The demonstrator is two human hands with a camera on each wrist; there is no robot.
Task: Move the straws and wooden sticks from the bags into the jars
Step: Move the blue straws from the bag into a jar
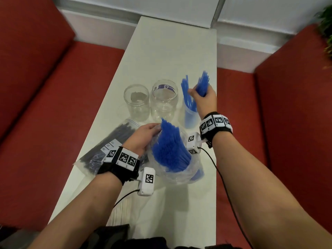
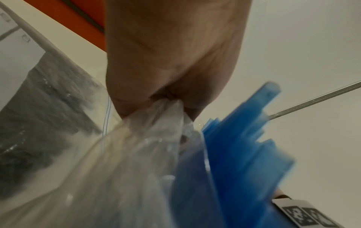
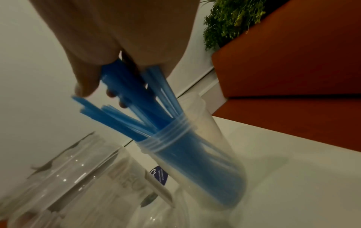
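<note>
My right hand [image 1: 203, 97] grips a bunch of blue straws [image 1: 202, 85] whose lower ends stand in a narrow clear jar [image 1: 190, 116] at the table's right side; the right wrist view shows that jar [image 3: 197, 157] holding several straws [image 3: 136, 95]. My left hand [image 1: 143, 136] pinches the rim of a clear plastic bag [image 1: 179, 175] full of blue straws [image 1: 170, 150], held upright near the table's middle. In the left wrist view, my fingers [image 2: 156, 92] bunch the bag's film [image 2: 136, 154] beside the straws [image 2: 244, 154]. Two empty clear jars [image 1: 136, 102] [image 1: 164, 100] stand behind the bag.
A flat bag of dark straws [image 1: 107, 146] lies under my left wrist on the white table [image 1: 170, 51]. A pale bag of wooden sticks [image 1: 124, 211] lies near the front edge. Red seats [image 1: 53, 105] flank the table; a green plant [image 3: 230, 20] sits far right.
</note>
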